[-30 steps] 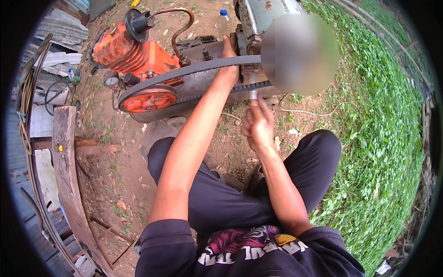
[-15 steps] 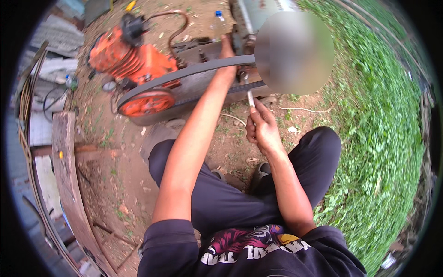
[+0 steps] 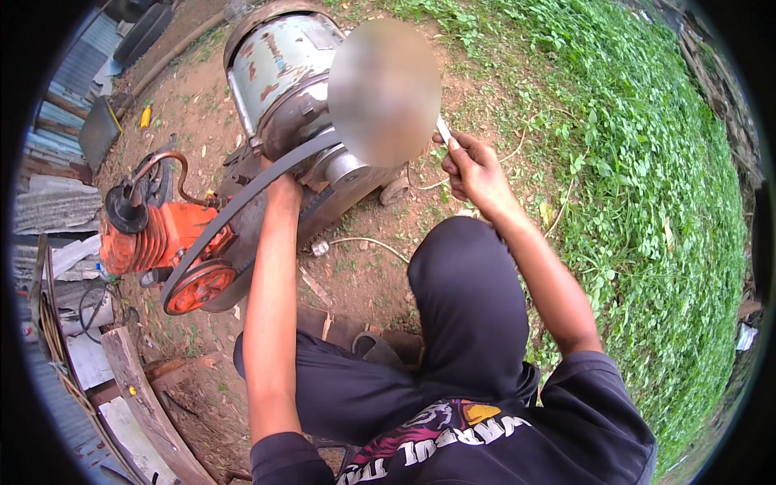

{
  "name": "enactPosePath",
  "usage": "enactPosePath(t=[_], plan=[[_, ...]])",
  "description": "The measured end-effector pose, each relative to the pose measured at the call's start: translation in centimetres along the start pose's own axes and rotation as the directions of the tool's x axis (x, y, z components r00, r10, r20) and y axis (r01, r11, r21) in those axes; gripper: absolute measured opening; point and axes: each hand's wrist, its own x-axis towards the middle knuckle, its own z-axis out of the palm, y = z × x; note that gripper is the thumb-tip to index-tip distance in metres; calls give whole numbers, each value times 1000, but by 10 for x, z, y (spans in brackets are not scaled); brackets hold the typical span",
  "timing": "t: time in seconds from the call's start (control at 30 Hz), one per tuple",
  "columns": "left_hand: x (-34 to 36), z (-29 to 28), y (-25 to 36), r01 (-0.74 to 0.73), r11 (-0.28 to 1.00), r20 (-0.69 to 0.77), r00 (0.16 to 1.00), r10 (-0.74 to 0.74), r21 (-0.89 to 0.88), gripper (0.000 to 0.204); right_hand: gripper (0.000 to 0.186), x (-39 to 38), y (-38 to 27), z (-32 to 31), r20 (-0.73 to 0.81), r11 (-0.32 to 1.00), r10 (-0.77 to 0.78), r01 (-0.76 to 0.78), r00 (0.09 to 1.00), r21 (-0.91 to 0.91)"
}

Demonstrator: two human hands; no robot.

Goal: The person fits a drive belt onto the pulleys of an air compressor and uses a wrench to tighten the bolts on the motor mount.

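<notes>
My left hand (image 3: pixel 281 192) reaches past the black drive belt (image 3: pixel 267 184) to the base under the rusty grey-green motor (image 3: pixel 283 66). Its fingers are hidden there, so what they touch cannot be seen. My right hand (image 3: pixel 478 171) is raised over the ground to the right of the motor, closed round a slim silver metal tool (image 3: pixel 445 131). A blurred disc borders the tool's far end, so its kind is unclear. The belt runs from a silver motor pulley (image 3: pixel 343 168) to the orange wheel (image 3: pixel 200 288) of an orange finned compressor (image 3: pixel 153 240).
Loose pale cord (image 3: pixel 368 240) lies on bare soil below the machine. Leafy grass (image 3: pixel 630 210) covers the right side. A wooden plank (image 3: pixel 141 396) and corrugated sheets (image 3: pixel 50 206) border the left. A yellow object (image 3: pixel 145 117) lies behind the compressor.
The view has swung rightward, bringing the motor into fuller sight. My right hand with the tool has moved away from the machine's base, up and to the right. My left arm still reaches behind the belt.
</notes>
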Motion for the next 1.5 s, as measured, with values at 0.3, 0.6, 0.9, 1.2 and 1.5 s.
enactPosePath(t=[0.3, 0.6, 0.9, 1.2, 1.5], plan=[[4, -44, -33, 113, 994, -66, 991, -113, -1, 55, 27, 20, 76, 46, -117, 982, -151, 163, 982, 98], [2, -64, -48, 153, 988, -80, 985, -151, 12, 50, 24, 0, 125, 13, -169, 959, -261, 234, 951, -160], [0, -51, -48, 209, 978, -51, 976, -209, -6, 48, 22, 2, 213, -33, -142, 601, -662, 408, 736, -687], [4, -53, -47, 210, 978, -8, 978, -210, 5, 47, 48, 140, -22, 61, -67, 630, -541, 457, 838, 628], [4, -58, -43, 207, 978, -43, 978, -206, 32, 47, 51, 167, -14, 77, -58, 534, -733, 627, 677, 568]])
